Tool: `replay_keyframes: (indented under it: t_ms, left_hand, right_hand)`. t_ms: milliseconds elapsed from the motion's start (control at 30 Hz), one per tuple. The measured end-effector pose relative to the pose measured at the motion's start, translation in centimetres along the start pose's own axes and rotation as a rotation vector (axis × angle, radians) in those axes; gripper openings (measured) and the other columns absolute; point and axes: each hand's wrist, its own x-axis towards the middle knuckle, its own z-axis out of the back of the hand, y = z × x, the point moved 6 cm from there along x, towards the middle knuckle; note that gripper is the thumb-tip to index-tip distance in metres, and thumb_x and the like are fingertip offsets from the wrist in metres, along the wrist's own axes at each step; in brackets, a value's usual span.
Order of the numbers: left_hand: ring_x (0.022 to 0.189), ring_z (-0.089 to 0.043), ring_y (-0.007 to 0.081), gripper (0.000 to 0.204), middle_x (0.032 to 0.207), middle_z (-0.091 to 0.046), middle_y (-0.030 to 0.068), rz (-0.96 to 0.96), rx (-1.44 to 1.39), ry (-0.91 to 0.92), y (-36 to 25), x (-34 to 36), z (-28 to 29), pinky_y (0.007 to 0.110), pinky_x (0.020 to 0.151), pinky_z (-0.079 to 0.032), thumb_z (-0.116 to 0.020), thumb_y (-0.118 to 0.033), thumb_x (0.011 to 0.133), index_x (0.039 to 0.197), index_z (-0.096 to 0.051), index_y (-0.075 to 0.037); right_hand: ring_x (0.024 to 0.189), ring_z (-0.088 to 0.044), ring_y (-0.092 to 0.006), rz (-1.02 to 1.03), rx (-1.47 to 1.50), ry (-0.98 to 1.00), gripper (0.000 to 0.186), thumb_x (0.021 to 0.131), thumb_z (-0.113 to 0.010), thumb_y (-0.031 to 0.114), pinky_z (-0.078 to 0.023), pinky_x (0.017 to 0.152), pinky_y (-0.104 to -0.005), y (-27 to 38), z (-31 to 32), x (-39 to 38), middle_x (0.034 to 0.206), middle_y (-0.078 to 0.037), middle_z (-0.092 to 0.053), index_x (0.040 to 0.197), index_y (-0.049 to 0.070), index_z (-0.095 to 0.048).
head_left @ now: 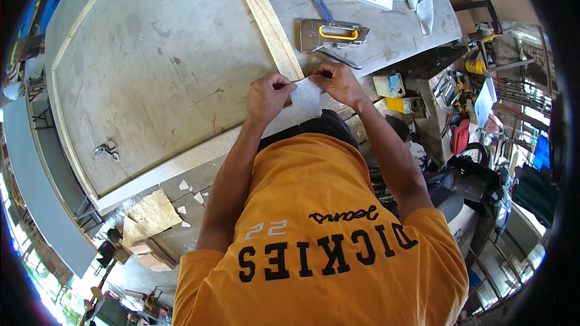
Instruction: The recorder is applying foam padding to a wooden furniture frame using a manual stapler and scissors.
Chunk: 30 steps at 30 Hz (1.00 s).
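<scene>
Sheet (309,101), pale, pinched by fingers (279,79) of left hand (266,98) and right hand (341,86), wooden frame (266,21) cut off toward eleven o'clock.

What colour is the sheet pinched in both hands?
The sheet is off-white; it shows best in the head view.

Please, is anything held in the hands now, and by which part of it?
A whitish sheet: the left hand pinches it near its upper left corner, the right hand near its upper right corner.
</scene>
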Motion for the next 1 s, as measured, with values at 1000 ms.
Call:
replay_keyframes:
  t_ms: [1000]
  left_hand:
    - [0.077,-0.057,0.0193,0.011,0.089,-0.057,0.0023,-0.676,0.438,0.141,-4.5,1.7,0.0,0.035,0.070,-0.049,-0.070,-0.012,0.084,0.095,-0.071,-0.013]
  right_hand:
    - [0.063,-0.052,-0.0209,-0.002,0.001,-0.014,0.019,0.085,-0.067,0.016,-0.046,0.064,-0.0343,0.2,0.2,0.2,0.074,-0.009,-0.066,0.091,-0.002,-0.071]
